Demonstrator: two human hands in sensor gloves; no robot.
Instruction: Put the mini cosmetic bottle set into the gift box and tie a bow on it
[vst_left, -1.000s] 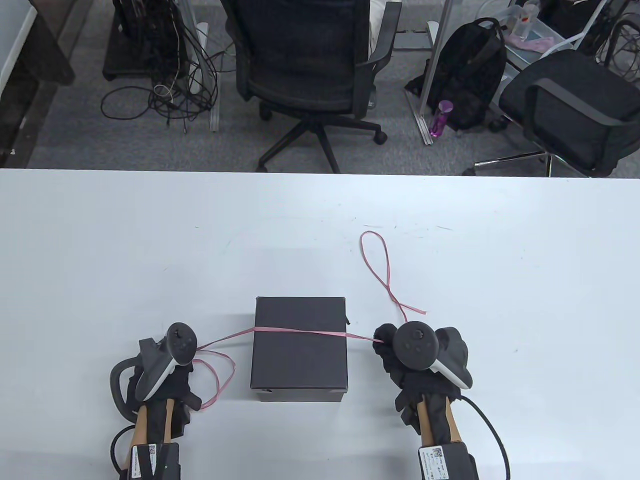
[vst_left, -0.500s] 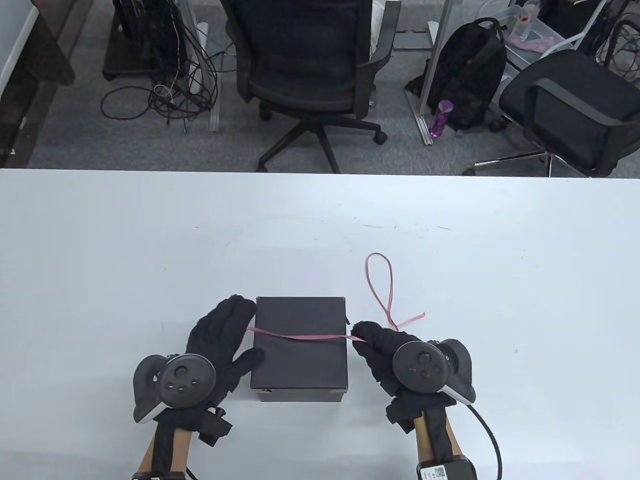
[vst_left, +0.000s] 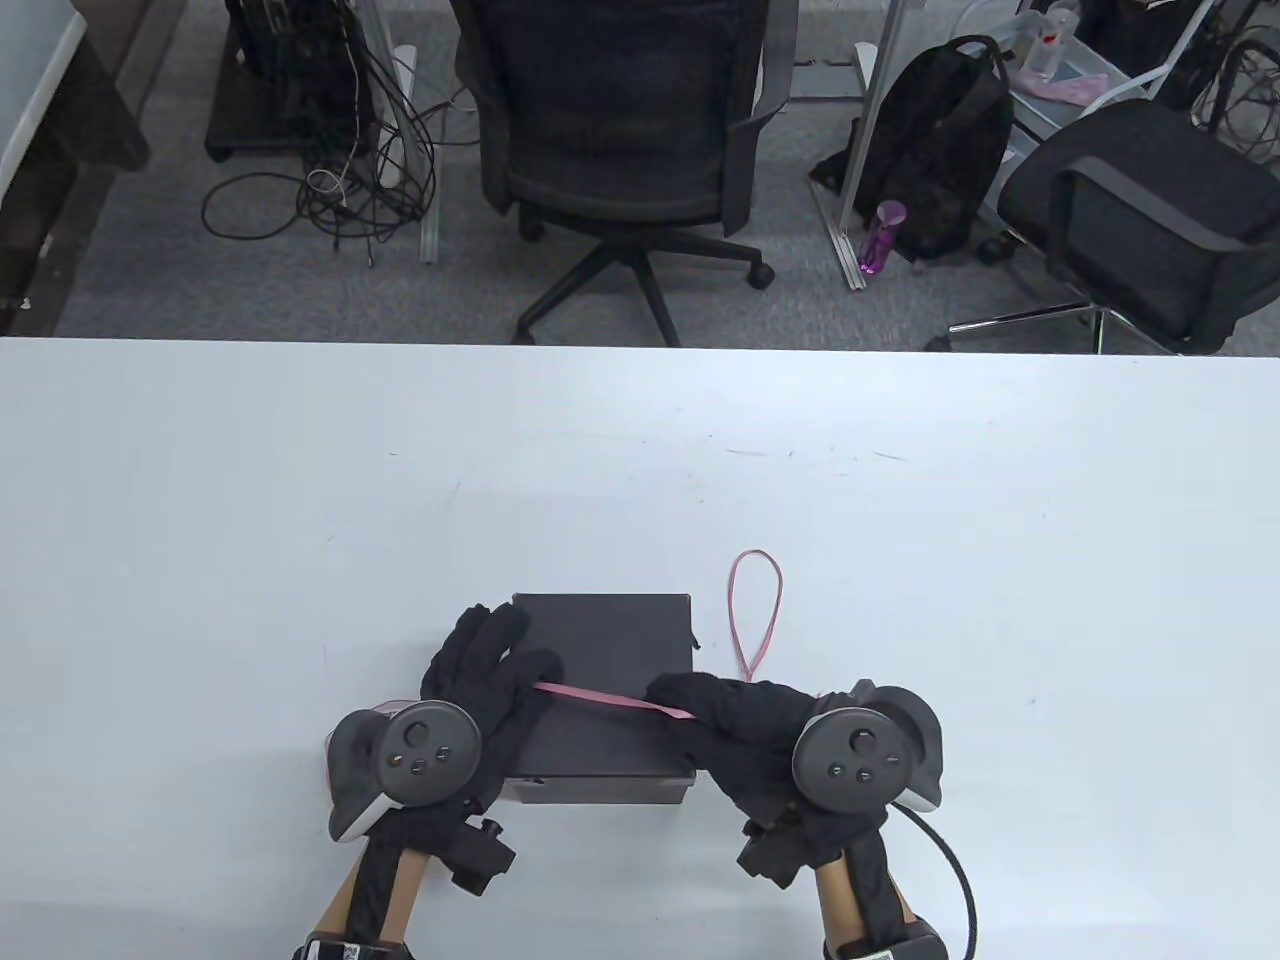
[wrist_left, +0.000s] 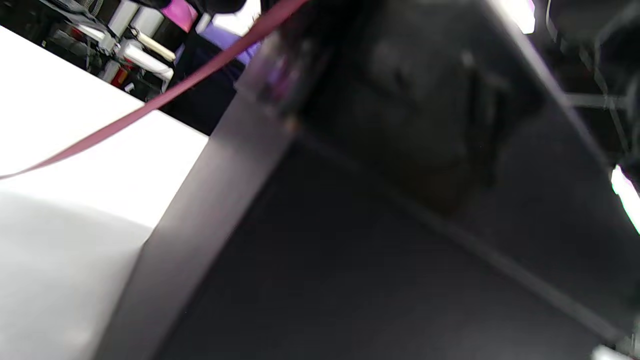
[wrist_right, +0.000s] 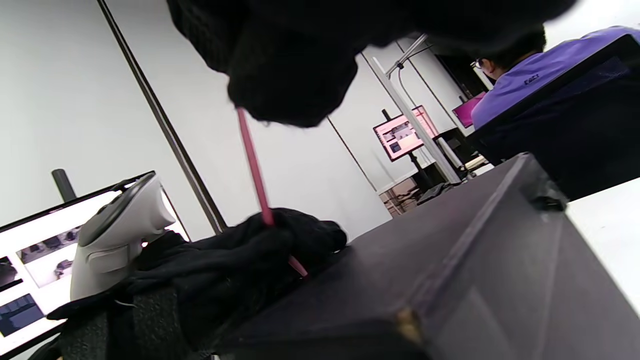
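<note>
The black gift box (vst_left: 610, 640) stands closed near the table's front edge; the bottle set is not visible. A pink ribbon (vst_left: 610, 698) runs across its lid, and a loose loop (vst_left: 755, 610) of it lies on the table to the right. My left hand (vst_left: 515, 645) rests on the box's left edge, its thumb pinching the ribbon on the lid. My right hand (vst_left: 680, 695) reaches onto the lid from the right and pinches the ribbon's other part. In the right wrist view the ribbon (wrist_right: 254, 165) stretches taut from my right fingers (wrist_right: 290, 75) down to the left glove (wrist_right: 240, 250). The left wrist view is filled by the box (wrist_left: 380, 250).
Bare white table (vst_left: 300, 500) spreads left, right and behind the box. Beyond its far edge stand an office chair (vst_left: 620, 130), a second chair (vst_left: 1140, 210), a backpack (vst_left: 940, 150) and floor cables (vst_left: 330, 180). A person in purple (wrist_right: 530, 75) sits in the background.
Both hands moved inward onto the lid. The left went from gripping ribbon beside the box, through a flat pose, to thumb on the ribbon. The right loop shrank and slid nearer the box.
</note>
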